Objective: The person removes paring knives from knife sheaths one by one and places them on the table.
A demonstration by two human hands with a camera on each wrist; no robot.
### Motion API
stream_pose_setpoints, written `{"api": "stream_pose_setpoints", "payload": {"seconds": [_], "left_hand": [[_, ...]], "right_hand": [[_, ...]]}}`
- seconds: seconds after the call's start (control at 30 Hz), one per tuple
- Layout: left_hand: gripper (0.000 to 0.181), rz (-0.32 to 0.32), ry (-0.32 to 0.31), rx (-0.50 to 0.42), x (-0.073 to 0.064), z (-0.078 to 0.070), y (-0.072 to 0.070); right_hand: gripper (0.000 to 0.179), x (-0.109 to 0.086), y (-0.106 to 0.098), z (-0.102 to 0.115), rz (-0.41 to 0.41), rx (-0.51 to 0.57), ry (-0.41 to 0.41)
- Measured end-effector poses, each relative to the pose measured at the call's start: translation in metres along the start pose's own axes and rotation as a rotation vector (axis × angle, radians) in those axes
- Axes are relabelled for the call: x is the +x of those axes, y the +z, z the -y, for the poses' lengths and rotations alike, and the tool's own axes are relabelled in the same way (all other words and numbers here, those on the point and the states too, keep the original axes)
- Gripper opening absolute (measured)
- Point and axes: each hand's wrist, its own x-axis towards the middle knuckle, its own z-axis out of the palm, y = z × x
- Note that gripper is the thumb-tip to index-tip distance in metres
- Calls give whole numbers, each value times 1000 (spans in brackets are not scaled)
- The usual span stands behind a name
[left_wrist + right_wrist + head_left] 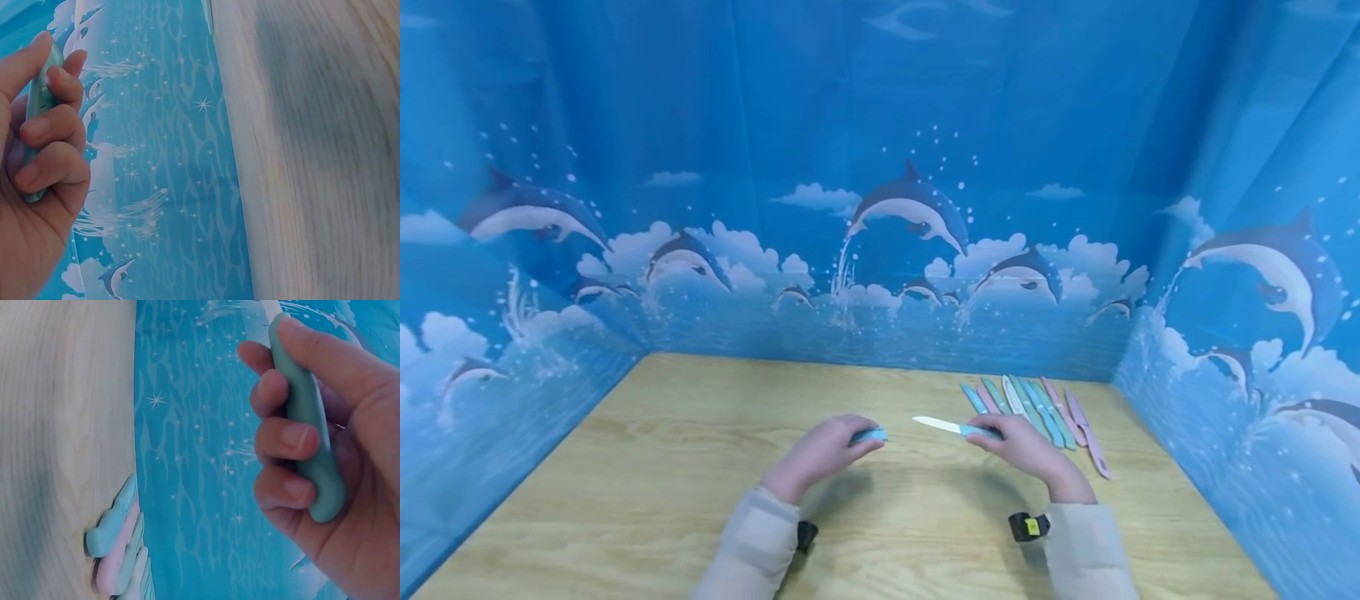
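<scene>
My right hand point(1017, 443) grips the handle of a small paring knife point(936, 424), its white blade bare and pointing left toward my other hand. In the right wrist view the fingers curl round the blue-green handle point(306, 419). My left hand point(829, 450) holds a blue knife sheath point(869, 435) between thumb and fingers, most of it hidden by the hand. The left wrist view shows this sheath point(41, 100) lying along the curled fingers. Blade and sheath are apart, with a short gap between them above the table.
A row of several knives point(1047, 410) in blue, green, pink, white and purple lies to the right on the wooden table point(647, 467), just beyond my right hand. Blue dolphin-printed curtains point(880, 325) enclose the table at the back and both sides.
</scene>
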Motion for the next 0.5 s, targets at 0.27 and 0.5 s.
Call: {"api": "stream_pose_setpoints", "payload": {"seconds": [0.27,0.5], "left_hand": [[33,36,-17,-88,4,0,2],[32,5,-71,-53,19,-1,10]], "right_hand": [[25,-1,1,-2,-26,-18,50],[25,12,14,9,-125,-33,201]]}}
